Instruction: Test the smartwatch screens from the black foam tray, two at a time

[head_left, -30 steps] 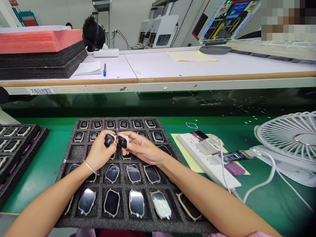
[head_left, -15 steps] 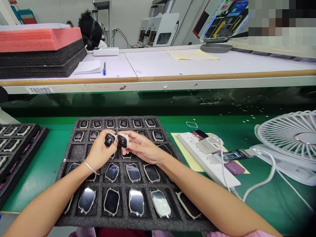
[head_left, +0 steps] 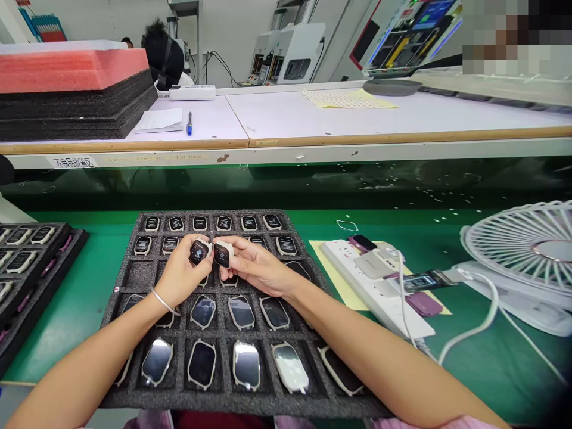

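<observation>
My left hand [head_left: 181, 275] is closed on a smartwatch body [head_left: 199, 252] with no strap; its dark screen is lit with a small graphic. Close beside it, my right hand [head_left: 257, 266] grips a second smartwatch body [head_left: 222, 254] by its edges, screen facing me. Both are held above a black foam tray [head_left: 179, 400] with square compartments. Watch bodies lie in most of these. In the far rows their screens show lines of text, as on one watch [head_left: 286, 245]; nearer ones, like this watch [head_left: 202, 364], have dark or reflective screens. My hands and forearms hide some compartments.
At right are a white power strip [head_left: 402, 310] with chargers and cables, a purple piece [head_left: 424, 303] and a white fan [head_left: 527, 250]. Another tray of watches [head_left: 75, 250] sits at left. A raised shelf [head_left: 277, 122] holds stacked foam [head_left: 71, 113] and a pen [head_left: 189, 124]. A person's head shows beyond.
</observation>
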A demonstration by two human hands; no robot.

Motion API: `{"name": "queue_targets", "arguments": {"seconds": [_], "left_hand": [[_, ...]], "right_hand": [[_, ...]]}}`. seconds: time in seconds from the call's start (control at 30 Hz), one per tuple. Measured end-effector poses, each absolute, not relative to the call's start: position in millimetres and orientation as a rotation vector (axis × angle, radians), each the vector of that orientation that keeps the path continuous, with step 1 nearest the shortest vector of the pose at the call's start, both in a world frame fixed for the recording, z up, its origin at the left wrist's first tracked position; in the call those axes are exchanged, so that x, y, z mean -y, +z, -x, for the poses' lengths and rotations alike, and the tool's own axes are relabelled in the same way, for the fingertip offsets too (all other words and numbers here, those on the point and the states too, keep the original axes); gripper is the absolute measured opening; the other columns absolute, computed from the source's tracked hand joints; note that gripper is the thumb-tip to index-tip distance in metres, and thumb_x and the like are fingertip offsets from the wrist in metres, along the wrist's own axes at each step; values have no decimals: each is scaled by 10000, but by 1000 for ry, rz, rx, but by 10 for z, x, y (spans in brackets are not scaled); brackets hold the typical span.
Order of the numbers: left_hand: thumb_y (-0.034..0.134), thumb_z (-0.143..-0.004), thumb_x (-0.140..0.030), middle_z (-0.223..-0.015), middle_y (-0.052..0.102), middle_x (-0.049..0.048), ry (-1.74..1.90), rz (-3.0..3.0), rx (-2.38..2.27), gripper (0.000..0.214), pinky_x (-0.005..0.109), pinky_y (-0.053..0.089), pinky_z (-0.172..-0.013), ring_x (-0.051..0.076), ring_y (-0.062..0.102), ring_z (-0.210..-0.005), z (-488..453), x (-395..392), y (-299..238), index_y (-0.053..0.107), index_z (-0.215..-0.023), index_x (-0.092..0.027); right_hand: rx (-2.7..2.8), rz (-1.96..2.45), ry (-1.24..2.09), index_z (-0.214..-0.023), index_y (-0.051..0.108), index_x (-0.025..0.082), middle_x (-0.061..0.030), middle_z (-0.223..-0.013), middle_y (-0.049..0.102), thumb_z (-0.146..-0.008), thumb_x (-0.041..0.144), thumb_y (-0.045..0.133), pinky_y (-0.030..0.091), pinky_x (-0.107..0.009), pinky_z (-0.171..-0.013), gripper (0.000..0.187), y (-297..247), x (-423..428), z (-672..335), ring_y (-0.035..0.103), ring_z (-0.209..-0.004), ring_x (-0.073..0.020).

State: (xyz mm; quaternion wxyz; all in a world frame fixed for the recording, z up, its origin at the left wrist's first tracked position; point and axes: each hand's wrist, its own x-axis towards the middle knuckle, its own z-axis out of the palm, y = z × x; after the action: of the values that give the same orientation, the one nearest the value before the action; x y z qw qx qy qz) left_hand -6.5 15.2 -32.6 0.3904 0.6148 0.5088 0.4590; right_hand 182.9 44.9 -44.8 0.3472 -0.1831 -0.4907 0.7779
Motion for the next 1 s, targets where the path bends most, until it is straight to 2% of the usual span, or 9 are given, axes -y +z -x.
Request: {"name": "queue_targets", "arguments": {"seconds": [0.23,0.33,0.4,0.47,0.6,0.73,0.83,1.0], "left_hand": [[652,-752,-241,-979,653,38,1180,-1502,-1295,258,334,463,-886,181,602,-927,68,-168,-317,580,-993,-179],[715,-718,-269,-942,638,23,1160,-1291,-1280,385,267,483,-688,122,575,-726,64,-166,-287,570,-1062,-176],[742,-712,-302,-922,626,5,1139,-1135,-1239,521,228,440,-552,73,514,-582,57,-157,-248,540,-1179,-186],[736,-731,-335,-905,625,-2,1142,-1005,-1177,604,216,416,-497,53,500,-519,50,-147,-204,503,-1270,-193],[686,-770,-386,-858,660,19,1170,-868,-1060,597,238,476,-503,94,591,-524,53,-144,-146,505,-1297,-172],[692,-768,-391,-859,689,34,1172,-858,-1008,527,297,568,-592,143,671,-586,62,-148,-138,548,-1222,-167],[695,-765,-381,-856,689,28,1158,-875,-1013,460,314,589,-619,155,693,-604,56,-146,-146,571,-1155,-169],[668,-758,-352,-896,689,32,1136,-887,-1027,402,335,603,-626,164,707,-607,38,-143,-168,570,-1108,-180]], "right_hand": [[1242,490,2029,-1211,606,198,-8,-906,665,-793,355,814,466,-257,-696,492,-458,-449,-1832,658,-755,-124],[1194,500,2060,-1232,616,198,-10,-879,675,-793,347,813,476,-255,-699,503,-468,-465,-1837,656,-766,-128],[1150,514,2078,-1236,626,196,-17,-887,684,-798,334,806,490,-266,-712,494,-468,-479,-1844,650,-763,-128],[1092,534,2084,-1260,616,198,-27,-913,698,-816,311,782,504,-285,-733,487,-459,-494,-1851,659,-766,-135],[1022,596,2042,-1299,564,209,-59,-970,722,-855,284,711,515,-305,-705,474,-429,-517,-1863,700,-770,-170],[1037,665,1969,-1231,571,218,-68,-1036,717,-827,284,726,485,-268,-600,438,-423,-522,-1878,677,-668,-139],[1102,687,1902,-1165,589,218,-47,-991,709,-811,255,731,449,-247,-553,383,-438,-514,-1877,637,-612,-112],[1235,706,1782,-1144,596,213,-7,-893,677,-790,169,702,439,-249,-572,372,-463,-496,-1856,617,-601,-100]]}}
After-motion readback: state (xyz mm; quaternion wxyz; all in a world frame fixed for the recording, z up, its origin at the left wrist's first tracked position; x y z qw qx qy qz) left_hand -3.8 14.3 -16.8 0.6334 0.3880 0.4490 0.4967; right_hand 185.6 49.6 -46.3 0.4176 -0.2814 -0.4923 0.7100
